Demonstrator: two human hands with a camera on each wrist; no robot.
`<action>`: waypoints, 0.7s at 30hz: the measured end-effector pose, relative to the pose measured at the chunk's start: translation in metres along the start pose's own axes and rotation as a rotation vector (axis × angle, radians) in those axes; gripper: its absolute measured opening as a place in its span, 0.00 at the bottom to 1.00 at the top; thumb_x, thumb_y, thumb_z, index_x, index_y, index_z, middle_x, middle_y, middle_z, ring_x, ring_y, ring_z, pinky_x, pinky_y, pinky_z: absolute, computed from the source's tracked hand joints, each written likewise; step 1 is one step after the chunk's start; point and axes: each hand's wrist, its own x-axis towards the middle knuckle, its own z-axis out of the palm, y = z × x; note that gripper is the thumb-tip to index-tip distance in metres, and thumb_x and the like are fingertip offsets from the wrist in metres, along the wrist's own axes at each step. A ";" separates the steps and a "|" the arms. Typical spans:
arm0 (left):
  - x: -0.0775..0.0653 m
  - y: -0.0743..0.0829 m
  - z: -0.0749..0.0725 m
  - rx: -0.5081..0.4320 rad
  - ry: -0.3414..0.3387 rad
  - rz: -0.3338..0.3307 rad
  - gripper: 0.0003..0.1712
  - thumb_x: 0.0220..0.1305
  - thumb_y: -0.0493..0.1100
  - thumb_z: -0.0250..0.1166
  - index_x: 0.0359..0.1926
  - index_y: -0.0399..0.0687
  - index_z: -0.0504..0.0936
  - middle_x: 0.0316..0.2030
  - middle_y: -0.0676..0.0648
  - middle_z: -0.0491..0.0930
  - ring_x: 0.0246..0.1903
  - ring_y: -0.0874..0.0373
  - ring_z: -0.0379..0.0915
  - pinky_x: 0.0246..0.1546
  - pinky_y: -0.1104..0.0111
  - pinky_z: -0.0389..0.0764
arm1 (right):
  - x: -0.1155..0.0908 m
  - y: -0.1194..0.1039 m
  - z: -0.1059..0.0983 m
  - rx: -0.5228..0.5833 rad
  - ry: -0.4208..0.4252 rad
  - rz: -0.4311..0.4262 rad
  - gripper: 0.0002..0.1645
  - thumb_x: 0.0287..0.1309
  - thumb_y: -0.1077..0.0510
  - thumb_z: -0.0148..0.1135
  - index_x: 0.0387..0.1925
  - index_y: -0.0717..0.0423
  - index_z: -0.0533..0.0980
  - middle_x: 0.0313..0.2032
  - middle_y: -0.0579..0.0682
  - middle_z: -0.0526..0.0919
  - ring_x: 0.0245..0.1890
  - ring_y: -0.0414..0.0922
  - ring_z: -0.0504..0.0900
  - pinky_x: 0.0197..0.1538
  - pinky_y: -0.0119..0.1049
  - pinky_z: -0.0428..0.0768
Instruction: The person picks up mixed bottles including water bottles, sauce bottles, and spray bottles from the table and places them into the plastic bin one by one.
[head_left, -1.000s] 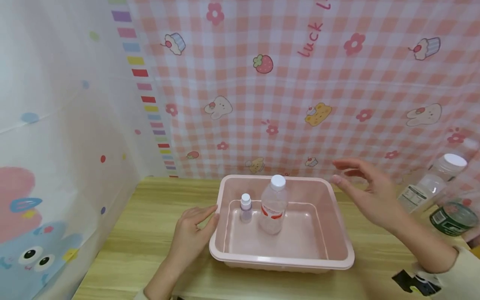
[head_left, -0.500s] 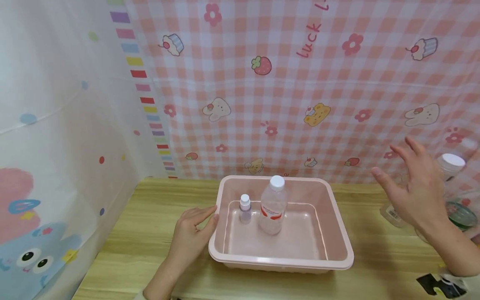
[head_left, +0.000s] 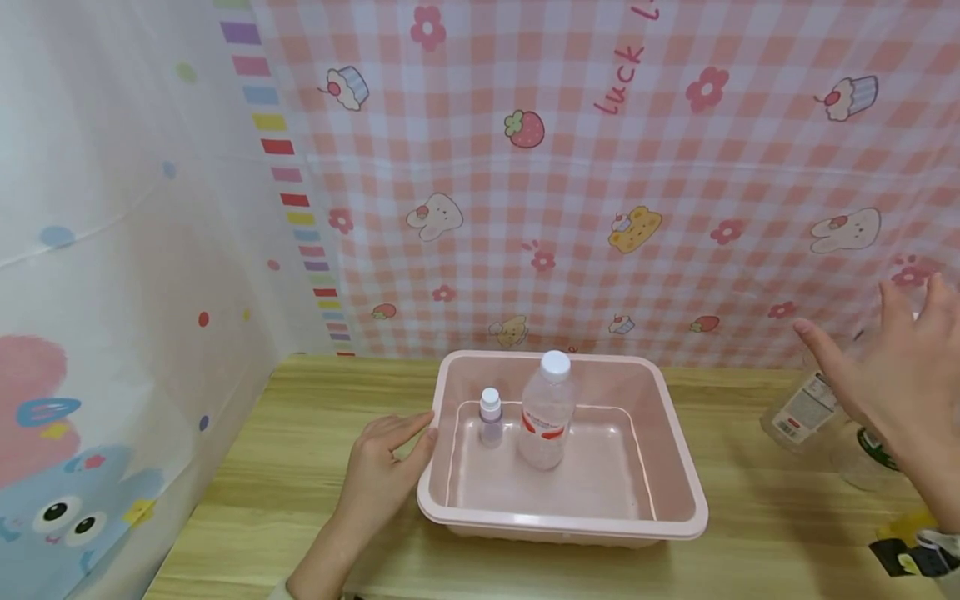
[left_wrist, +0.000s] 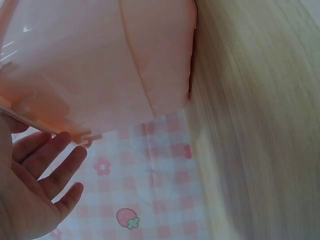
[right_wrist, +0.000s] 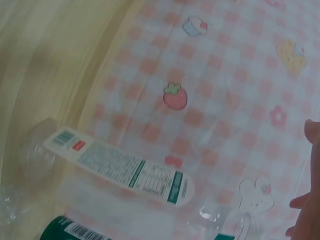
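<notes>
A pink plastic basin (head_left: 562, 527) stands on the table. My left hand (head_left: 378, 467) touches its left rim with fingertips and thumb tip; in the left wrist view, the loosely extended fingers (left_wrist: 57, 170) show just beneath the rim. Inside the basin stand a small white-capped bottle (head_left: 491, 423) and a larger clear bottle (head_left: 545, 429) with a red and white label. At the far right my right hand (head_left: 892, 383) is raised with fingers spread, holding nothing. It overlaps a clear bottle (head_left: 798, 417) with a white label and a clear jar (head_left: 862, 462) with a green label, partly hiding both.
A pink checked cloth (head_left: 480, 167) hangs behind the wooden table (head_left: 300, 433), and a white printed cloth (head_left: 135, 250) hangs at the left. Something yellow (head_left: 903, 525) shows near my right wrist. In the right wrist view, the labelled bottle (right_wrist: 120, 167) stands close to the cloth.
My right hand has moved rightward from beside the basin's right rim to the bottle and jar at the far right. My left hand and the basin have stayed put.
</notes>
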 end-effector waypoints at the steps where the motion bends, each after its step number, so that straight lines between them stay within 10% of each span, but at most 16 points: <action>1: 0.000 0.000 0.000 0.000 0.001 0.003 0.15 0.65 0.39 0.74 0.52 0.41 0.90 0.48 0.48 0.90 0.51 0.49 0.82 0.59 0.46 0.78 | 0.001 0.001 -0.002 -0.008 -0.038 0.047 0.69 0.65 0.18 0.43 0.77 0.74 0.48 0.80 0.74 0.34 0.79 0.74 0.35 0.74 0.76 0.35; 10: 0.000 -0.001 0.001 0.000 0.012 0.009 0.15 0.64 0.38 0.75 0.51 0.41 0.91 0.47 0.49 0.90 0.51 0.49 0.83 0.60 0.47 0.78 | 0.010 0.010 -0.008 0.065 -0.130 0.192 0.62 0.71 0.31 0.53 0.78 0.75 0.41 0.78 0.77 0.29 0.78 0.74 0.30 0.70 0.81 0.37; 21: 0.001 -0.003 0.002 0.009 0.022 0.031 0.15 0.63 0.38 0.75 0.51 0.41 0.91 0.47 0.48 0.90 0.50 0.49 0.84 0.60 0.48 0.78 | 0.015 0.020 -0.007 0.100 -0.153 0.236 0.49 0.68 0.56 0.58 0.76 0.79 0.46 0.73 0.83 0.44 0.69 0.79 0.50 0.64 0.79 0.60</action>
